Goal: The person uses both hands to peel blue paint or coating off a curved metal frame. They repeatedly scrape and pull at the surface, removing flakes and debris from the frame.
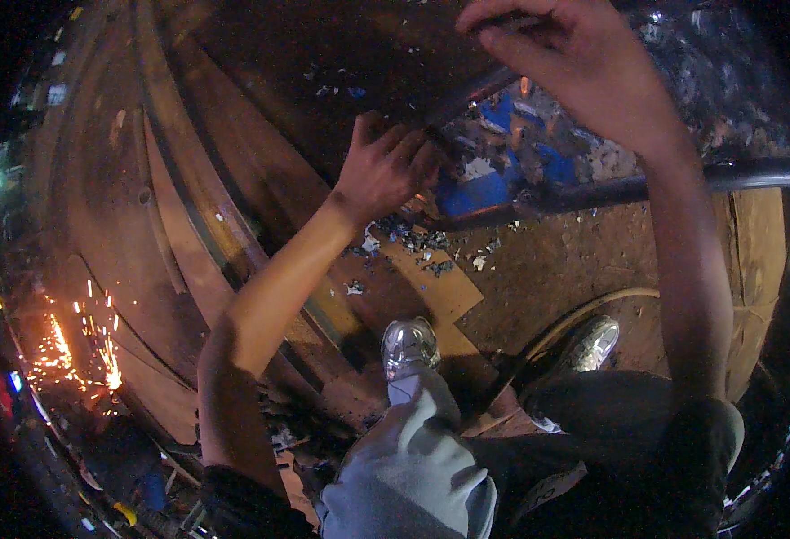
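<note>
My left hand (pixel 388 167) is closed, its fingers curled down at the near left corner of a dark metal-framed tray (pixel 593 190). Whatever lies under those fingers is hidden. Above the tray's far side is my right hand (pixel 570 67), with its fingers bent and a gap between them and the thumb; nothing shows in it. A dark bar (pixel 480 90) slants between the two hands. Inside the tray lie blue pieces (pixel 482 193), pale scraps and grey, crumpled-looking material (pixel 710 81).
Sparks (pixel 76 346) fly at the lower left. Long brown metal strips (pixel 202 193) run along the left side. Small scraps (pixel 422 241) litter the brown ground in front of the tray. A curved hose (pixel 584 310) passes near my silver shoes (pixel 410 343). Cardboard (pixel 754 269) stands at right.
</note>
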A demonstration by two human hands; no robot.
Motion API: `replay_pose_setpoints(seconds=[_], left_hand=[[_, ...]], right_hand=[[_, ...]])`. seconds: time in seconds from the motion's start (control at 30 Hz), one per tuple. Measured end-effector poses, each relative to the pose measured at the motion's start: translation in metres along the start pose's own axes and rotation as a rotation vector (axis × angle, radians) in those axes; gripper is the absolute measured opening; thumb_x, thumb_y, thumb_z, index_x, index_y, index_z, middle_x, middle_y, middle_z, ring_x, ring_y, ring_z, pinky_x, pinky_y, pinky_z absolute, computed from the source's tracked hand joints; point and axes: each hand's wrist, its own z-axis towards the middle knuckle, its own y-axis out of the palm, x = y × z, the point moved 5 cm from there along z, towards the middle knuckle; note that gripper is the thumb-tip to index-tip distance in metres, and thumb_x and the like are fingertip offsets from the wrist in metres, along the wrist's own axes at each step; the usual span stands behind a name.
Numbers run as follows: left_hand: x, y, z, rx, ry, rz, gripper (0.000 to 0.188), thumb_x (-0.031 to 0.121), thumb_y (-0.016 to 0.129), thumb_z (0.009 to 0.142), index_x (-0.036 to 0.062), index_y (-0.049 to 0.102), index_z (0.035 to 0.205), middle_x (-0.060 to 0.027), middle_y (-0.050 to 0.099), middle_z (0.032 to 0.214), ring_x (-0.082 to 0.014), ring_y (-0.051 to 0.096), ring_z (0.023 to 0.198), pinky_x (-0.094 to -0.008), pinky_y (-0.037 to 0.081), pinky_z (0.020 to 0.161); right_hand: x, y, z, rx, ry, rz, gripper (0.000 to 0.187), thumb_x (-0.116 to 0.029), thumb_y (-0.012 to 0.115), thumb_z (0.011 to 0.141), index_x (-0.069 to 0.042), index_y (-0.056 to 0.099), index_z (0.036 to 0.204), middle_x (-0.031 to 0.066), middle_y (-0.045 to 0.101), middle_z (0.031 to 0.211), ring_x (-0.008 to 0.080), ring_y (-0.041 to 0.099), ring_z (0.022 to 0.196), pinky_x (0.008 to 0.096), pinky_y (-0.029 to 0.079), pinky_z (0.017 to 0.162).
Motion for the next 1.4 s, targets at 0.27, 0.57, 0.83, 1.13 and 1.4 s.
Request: replay_pose_setpoints(seconds=[0.27,0.57,0.83,1.13,1.4], left_hand=[[-0.004,0.0,0.004,0.025,-0.035,-0.027,0.028,0.031,0.072,0.074,0.015,0.063,0.095,-0.0011,0.063,0.092,-0.0198,0.062,0.088,-0.0457,0.041,0.085],[-0.012,0.0,-0.035,-0.071,-0.694,-0.349,0.022,0.027,0.075,0.079,0.012,0.065,0.092,-0.0069,0.066,0.089,-0.0247,0.064,0.087,-0.0442,0.041,0.085],[0.056,-0.002,-0.059,-0.03,-1.085,-0.794,0.028,0.014,0.069,0.086,0.0018,0.064,0.111,-0.0173,0.066,0.098,-0.0299,0.066,0.088,-0.0386,0.051,0.078],[0.087,0.015,-0.062,0.005,-1.198,-0.521,0.06,0.013,0.062,0.088,0.0086,0.042,0.144,-0.0206,0.036,0.146,-0.0418,0.036,0.131,-0.0502,0.031,0.11],[0.114,0.002,-0.053,0.055,-1.117,-0.613,0.062,0.015,0.061,0.087,0.0032,0.04,0.144,-0.0207,0.039,0.144,-0.0424,0.038,0.128,-0.0518,0.03,0.109]], right_hand=[[-0.002,0.002,0.004,-0.032,-0.029,0.024,0.021,-0.01,0.06,0.096,0.002,0.064,0.112,0.0119,0.066,0.097,0.0176,0.065,0.089,0.0345,0.056,0.077],[-0.01,0.001,-0.002,0.015,-0.075,-0.062,0.02,-0.01,0.062,0.094,0.0,0.065,0.112,0.0106,0.065,0.096,0.0168,0.064,0.088,0.0337,0.055,0.076],[-0.002,-0.003,-0.001,-0.022,0.172,-0.01,0.019,-0.01,0.063,0.094,-0.003,0.066,0.111,0.0099,0.066,0.096,0.0155,0.063,0.084,0.0317,0.053,0.073],[0.006,0.012,-0.005,0.068,-0.18,-0.328,0.017,-0.004,0.063,0.091,-0.004,0.068,0.108,0.0041,0.065,0.107,0.0134,0.06,0.102,0.0258,0.046,0.089],[-0.001,0.014,-0.005,0.079,-0.181,-0.329,0.015,-0.005,0.065,0.086,-0.004,0.067,0.101,0.0105,0.067,0.1,0.0253,0.064,0.099,0.0337,0.048,0.09]])
